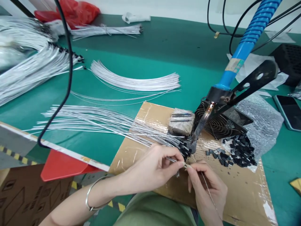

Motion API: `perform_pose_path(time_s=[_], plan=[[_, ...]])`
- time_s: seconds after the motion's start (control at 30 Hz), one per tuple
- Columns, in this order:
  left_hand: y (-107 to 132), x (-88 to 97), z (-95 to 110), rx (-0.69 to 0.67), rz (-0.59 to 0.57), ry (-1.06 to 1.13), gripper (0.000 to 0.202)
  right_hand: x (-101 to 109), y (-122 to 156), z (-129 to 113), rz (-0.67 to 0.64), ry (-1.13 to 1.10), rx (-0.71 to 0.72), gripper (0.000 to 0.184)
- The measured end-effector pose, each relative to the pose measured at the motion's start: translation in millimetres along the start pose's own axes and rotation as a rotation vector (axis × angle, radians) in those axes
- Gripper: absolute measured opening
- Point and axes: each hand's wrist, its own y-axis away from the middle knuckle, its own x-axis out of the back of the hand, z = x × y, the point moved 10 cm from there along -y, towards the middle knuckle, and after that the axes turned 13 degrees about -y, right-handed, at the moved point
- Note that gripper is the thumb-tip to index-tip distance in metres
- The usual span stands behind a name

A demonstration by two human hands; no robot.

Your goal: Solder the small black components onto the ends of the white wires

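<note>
My left hand [162, 164] is closed in a pinch, with a thin silvery rod-like piece [171, 159] between thumb and fingers; its kind is unclear. Right beside it, my right hand [208, 186] pinches a thin white wire [208, 190] that runs down across the palm. The fingertips of both hands meet, and the small part between them is too tiny to make out. Just behind the left hand lies a loose bundle of white wires [113, 121] with black ends. A soldering iron [204, 121] on a blue arm points down close above the fingers.
Cardboard [249, 188] covers the work spot. A small fan [213, 125], a pile of black connectors [242, 150] and bubble wrap [268, 119] sit to the right, near a phone [290, 111]. More wire bundles [136, 81] lie behind. A black cable [70, 62] hangs at left.
</note>
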Motion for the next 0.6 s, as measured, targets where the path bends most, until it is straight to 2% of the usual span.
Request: perform_pose_path(time_s=[0.2,0.37,0.47,0.53,0.6], plan=[[-2.0,-4.4,-5.7,0.009,0.016,0.083,0.023,-6.7,-0.3,0.0,-0.035,-0.033,-0.027,0.033],[-2.9,-2.2,-10.0,0.069,0.033,0.149,0.026,10.5,-6.9,0.8,0.076,-0.083,0.003,0.025],[-3.7,-2.2,-9.5,0.084,0.026,0.178,0.028,11.1,-9.7,-0.9,0.054,-0.118,0.050,0.020],[-4.6,-1.4,-8.0,0.078,0.033,0.202,0.028,7.1,-8.9,3.1,0.039,-0.177,0.007,0.021],[-5.2,-0.3,-7.0,0.076,0.043,0.201,0.028,1.8,-5.8,11.4,0.048,-0.257,-0.096,0.023]])
